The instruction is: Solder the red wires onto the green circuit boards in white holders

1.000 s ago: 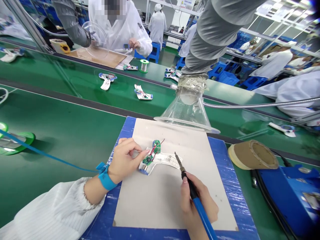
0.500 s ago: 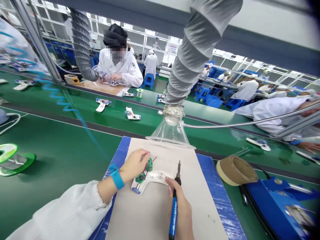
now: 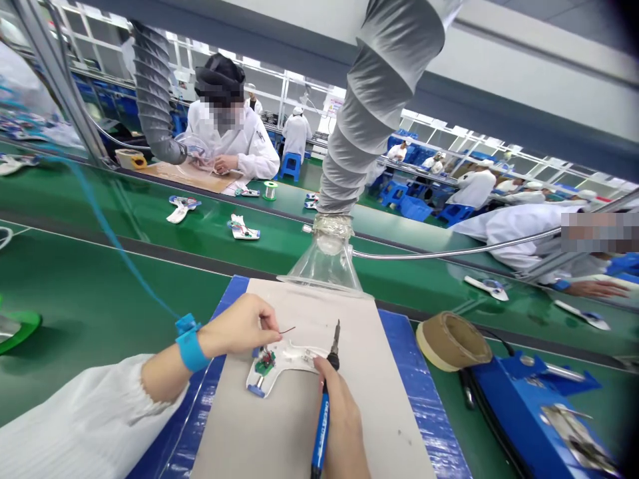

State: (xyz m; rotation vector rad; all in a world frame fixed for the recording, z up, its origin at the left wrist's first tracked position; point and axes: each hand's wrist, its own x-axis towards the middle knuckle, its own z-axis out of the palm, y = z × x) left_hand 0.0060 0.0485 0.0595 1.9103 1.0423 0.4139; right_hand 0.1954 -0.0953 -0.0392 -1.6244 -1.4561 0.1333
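Observation:
A white gun-shaped plastic housing half point(image 3: 294, 359) lies on the pale board, with a small green circuit board point(image 3: 264, 361) inside its left end. Above this end, my left hand point(image 3: 247, 326) is closed in a pinch, and a thin dark wire point(image 3: 287, 330) sticks out from its fingertips. Whatever sits under that hand is hidden. My right hand point(image 3: 342, 406) is wrapped round a blue and black soldering iron point(image 3: 322, 422), its tip pointing away from me. The fingertips of this hand touch the right end of the housing.
Beyond the pale work board point(image 3: 249, 432) stands a clear fume hood point(image 3: 327, 266) on a grey hose. To the right are a tape roll point(image 3: 452, 340) and a blue soldering stand point(image 3: 539, 406). More housings point(image 3: 243, 227) lie on the green conveyor. A co-worker point(image 3: 229, 133) sits opposite.
My view has shifted slightly. The green board that showed beside my left fingers is now out of sight there, and the wire points right from the fingertips. The right hand keeps its hold.

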